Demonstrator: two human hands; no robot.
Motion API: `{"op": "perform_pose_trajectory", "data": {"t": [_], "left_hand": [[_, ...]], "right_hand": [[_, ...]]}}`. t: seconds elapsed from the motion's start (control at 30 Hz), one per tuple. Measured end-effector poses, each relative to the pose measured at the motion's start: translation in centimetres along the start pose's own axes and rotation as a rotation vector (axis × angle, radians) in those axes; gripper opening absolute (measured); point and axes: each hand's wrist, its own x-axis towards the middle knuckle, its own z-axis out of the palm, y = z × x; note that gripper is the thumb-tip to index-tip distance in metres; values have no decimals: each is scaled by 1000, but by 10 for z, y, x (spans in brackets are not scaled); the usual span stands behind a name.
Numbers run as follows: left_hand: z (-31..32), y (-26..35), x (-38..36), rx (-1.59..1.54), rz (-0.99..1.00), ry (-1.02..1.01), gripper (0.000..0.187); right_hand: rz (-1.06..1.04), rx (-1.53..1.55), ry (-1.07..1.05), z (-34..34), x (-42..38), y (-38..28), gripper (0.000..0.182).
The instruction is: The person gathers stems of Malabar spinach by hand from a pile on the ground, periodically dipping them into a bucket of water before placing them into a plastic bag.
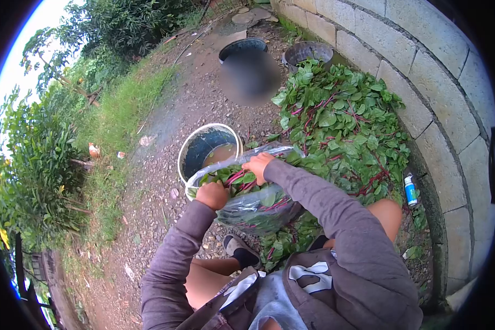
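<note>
In front of me is a clear plastic bag (253,215) holding leafy greens with red-purple stems (242,177). My left hand (213,195) is closed in a fist on the bag's left edge. At the far right side of the mouth, my right hand (257,166) has its fingers curled over the rim, against the leaves; its fingertips are partly hidden. More cut greens (341,121) lie in a large heap to the right, some beneath and beside the bag.
Just beyond the bag stands a white-rimmed bucket (190,159) with murky water. A dark tub (308,53) and another dark container (242,45), partly blurred, are farther back. A block wall (418,82) borders the right, near a white-and-blue bottle (410,191). Gravel covers the ground.
</note>
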Motion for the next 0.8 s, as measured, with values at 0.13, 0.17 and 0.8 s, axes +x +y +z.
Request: {"op": "perform_pose_trajectory", "data": {"t": [0.13, 0.17, 0.8], "left_hand": [[-8, 44, -10, -99, 119, 293, 47], [9, 48, 8, -225, 191, 381, 52], [10, 98, 38, -350, 228, 626, 77]], "right_hand": [[65, 135, 47, 16, -2, -16, 61], [107, 137, 63, 27, 2, -11, 60], [520, 811, 199, 54, -90, 159, 18]]}}
